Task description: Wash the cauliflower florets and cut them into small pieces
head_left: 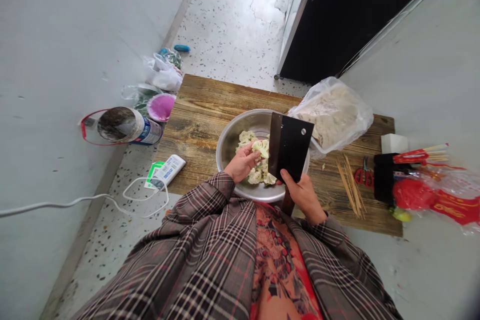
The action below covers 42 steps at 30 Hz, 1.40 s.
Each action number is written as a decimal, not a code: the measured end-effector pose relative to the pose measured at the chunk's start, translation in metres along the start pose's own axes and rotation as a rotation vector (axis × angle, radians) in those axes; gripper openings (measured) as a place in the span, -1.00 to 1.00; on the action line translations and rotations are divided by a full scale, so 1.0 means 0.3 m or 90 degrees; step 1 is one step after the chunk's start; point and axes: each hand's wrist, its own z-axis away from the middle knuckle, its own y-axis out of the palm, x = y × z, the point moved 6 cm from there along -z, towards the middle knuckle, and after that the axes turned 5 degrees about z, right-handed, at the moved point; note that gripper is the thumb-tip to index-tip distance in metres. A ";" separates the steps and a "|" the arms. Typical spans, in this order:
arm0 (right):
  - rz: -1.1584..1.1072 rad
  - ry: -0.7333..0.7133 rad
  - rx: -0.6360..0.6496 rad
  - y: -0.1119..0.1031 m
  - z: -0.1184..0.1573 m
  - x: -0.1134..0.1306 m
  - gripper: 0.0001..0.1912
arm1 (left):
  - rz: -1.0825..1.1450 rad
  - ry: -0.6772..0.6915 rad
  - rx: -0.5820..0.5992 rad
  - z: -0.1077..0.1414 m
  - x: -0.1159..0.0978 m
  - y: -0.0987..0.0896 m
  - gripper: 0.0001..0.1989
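My left hand [243, 161] is closed on a pale cauliflower floret [261, 148], held over a wide metal basin [228, 132]. A dark, broad-bladed cleaver [290, 142] is gripped in my right hand [303, 195], with the thumb on the lower blade. The blade stands over the basin's right side, its edge facing left and close to the floret. Inside the basin lie more cauliflower pieces [255, 176], partly covered by my left hand and the blade.
The basin stands on a wooden table [202, 100]. To its right are a plastic bag of pale food [333, 115], wooden skewers [350, 187], red-handled scissors [363, 175] and a black holder [383, 178]. At left lie a white power strip [169, 170] and a bucket [129, 125].
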 end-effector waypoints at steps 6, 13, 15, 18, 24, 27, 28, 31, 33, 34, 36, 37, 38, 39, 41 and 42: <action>-0.004 0.014 0.015 -0.002 -0.004 0.006 -0.53 | -0.004 -0.022 -0.004 0.000 0.021 -0.014 -0.58; -0.030 0.029 0.036 0.009 -0.019 -0.002 -0.55 | 0.014 -0.068 0.024 0.002 0.056 -0.020 -0.72; -0.024 0.023 0.033 0.020 -0.024 -0.013 -0.56 | 0.006 -0.075 0.030 0.003 0.066 -0.010 -0.72; 0.014 -0.008 0.000 0.029 -0.020 -0.019 -0.56 | -0.002 -0.056 0.014 0.004 0.066 0.002 -0.74; 0.085 -0.100 -0.060 0.039 -0.003 0.014 -0.64 | -0.058 0.013 0.017 0.004 0.047 0.030 -0.62; 0.076 -0.122 -0.058 0.045 -0.006 0.028 -0.67 | -0.101 0.041 0.014 0.007 0.039 0.036 -0.56; 0.074 -0.125 -0.058 0.047 -0.008 0.031 -0.67 | -0.112 0.048 0.009 0.007 0.037 0.036 -0.54; 0.072 -0.127 -0.059 0.051 -0.013 0.034 -0.67 | -0.129 0.052 0.008 0.010 0.036 0.038 -0.52; 0.075 -0.129 -0.059 0.055 -0.015 0.034 -0.66 | -0.133 0.056 0.010 0.012 0.035 0.038 -0.53; 0.076 -0.132 -0.059 0.057 -0.017 0.033 -0.66 | -0.136 0.059 0.008 0.013 0.034 0.037 -0.54; 0.076 -0.136 -0.061 0.061 -0.021 0.029 -0.66 | -0.143 0.065 0.002 0.016 0.032 0.033 -0.57; 0.076 -0.135 -0.064 0.063 -0.024 0.026 -0.66 | -0.147 0.068 0.000 0.017 0.031 0.032 -0.58; 0.075 -0.132 -0.066 0.065 -0.027 0.022 -0.66 | -0.151 0.071 -0.002 0.018 0.030 0.030 -0.59; 0.073 -0.127 -0.068 0.067 -0.030 0.016 -0.66 | -0.154 0.071 -0.005 0.019 0.030 0.027 -0.59; 0.066 -0.116 -0.069 0.070 -0.031 0.005 -0.66 | -0.150 0.064 -0.015 0.017 0.030 0.015 -0.57; 0.063 -0.114 -0.067 0.072 -0.030 0.000 -0.65 | -0.145 0.054 -0.024 0.014 0.030 0.005 -0.56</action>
